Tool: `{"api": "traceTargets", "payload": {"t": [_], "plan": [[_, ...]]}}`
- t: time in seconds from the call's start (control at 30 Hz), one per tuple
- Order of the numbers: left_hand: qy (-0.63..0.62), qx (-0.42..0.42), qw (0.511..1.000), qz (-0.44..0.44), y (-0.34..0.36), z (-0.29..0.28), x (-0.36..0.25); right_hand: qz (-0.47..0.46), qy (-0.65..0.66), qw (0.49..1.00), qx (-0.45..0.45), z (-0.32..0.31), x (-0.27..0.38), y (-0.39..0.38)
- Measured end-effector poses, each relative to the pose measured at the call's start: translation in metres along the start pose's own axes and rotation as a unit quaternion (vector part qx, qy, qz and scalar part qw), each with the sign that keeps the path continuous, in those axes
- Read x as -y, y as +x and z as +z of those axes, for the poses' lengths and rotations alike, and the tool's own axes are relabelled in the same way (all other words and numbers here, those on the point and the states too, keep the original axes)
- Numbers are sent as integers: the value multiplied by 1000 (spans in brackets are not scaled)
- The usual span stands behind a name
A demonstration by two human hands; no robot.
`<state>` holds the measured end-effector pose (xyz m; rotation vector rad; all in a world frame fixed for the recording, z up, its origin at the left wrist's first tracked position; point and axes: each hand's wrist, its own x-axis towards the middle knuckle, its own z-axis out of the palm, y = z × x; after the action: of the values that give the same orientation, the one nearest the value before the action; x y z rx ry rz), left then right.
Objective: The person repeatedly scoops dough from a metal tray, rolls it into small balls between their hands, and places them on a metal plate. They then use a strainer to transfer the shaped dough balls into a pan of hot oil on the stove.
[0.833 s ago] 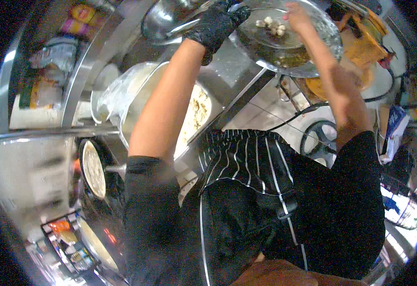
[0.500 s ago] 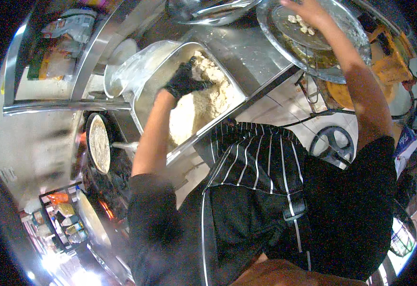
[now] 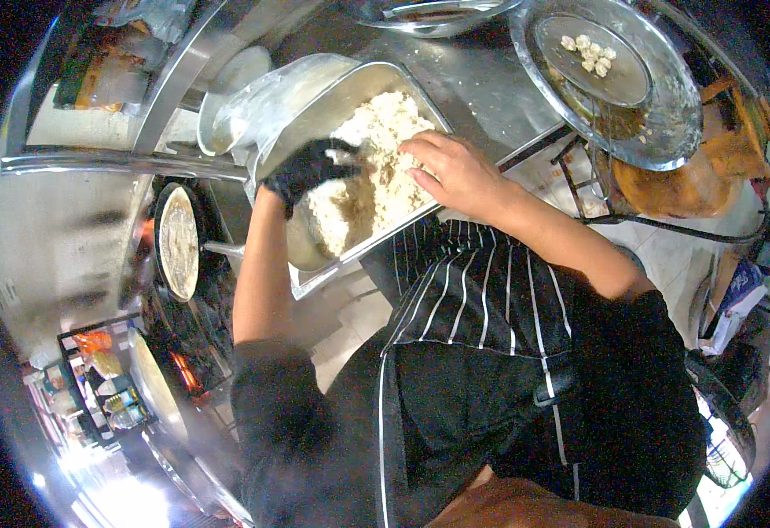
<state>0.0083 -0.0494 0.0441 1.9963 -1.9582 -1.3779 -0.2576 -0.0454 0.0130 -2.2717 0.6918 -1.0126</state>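
The left hand (image 3: 313, 169) and right hand (image 3: 466, 178) part thumb from fingers at crumbly mixture (image 3: 383, 195); light pressure likely suits.

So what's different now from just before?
The gloved left hand came nearer, from beside the wide metal dish into the steel tub of white crumbs. The bare right hand left that dish and moved leftward to the crumbs too. The small white lumps stayed in the dish.
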Motion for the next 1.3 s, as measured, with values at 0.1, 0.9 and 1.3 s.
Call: {"api": "traceTargets", "payload": {"t": [0.1,0.9,1.3], "plan": [[2,-172,985,-5,31,-10,-13,35,-30,999,8,2,7,3],[215,-277,931,100,-29,19,27,116,92,988,-36,13,-26,24],[-241,-200,945,99,39,60,3,33,-14,999,27,18,-24,36]]}}
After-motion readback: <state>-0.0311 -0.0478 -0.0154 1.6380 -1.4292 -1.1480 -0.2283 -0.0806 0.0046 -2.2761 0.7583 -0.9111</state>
